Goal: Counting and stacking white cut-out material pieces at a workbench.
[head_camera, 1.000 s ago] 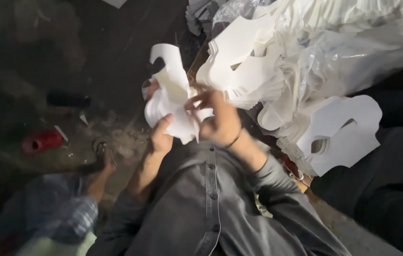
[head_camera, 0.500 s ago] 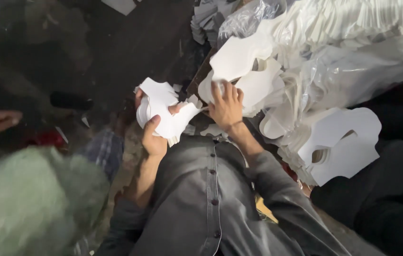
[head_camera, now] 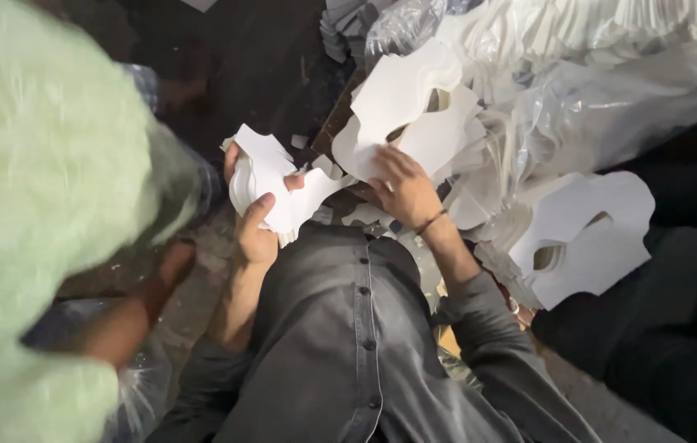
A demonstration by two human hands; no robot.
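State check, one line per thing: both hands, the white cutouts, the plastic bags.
left hand: closed on a stack of white cutouts, held up
right hand: fingers spread flat on the white cutout pile
plastic bag: clear, crumpled, holds more cutouts
green bag: blurred, close to the camera

Single head-worn view, looking steeply down over the wearer's grey shirt point(head_camera: 340, 344) at close range. Both hands sit near frame centre. Dark floor point(head_camera: 225, 57) fills the upper left; a blurred pale green mass point(head_camera: 37, 164) crowds the left edge, very near the lens.
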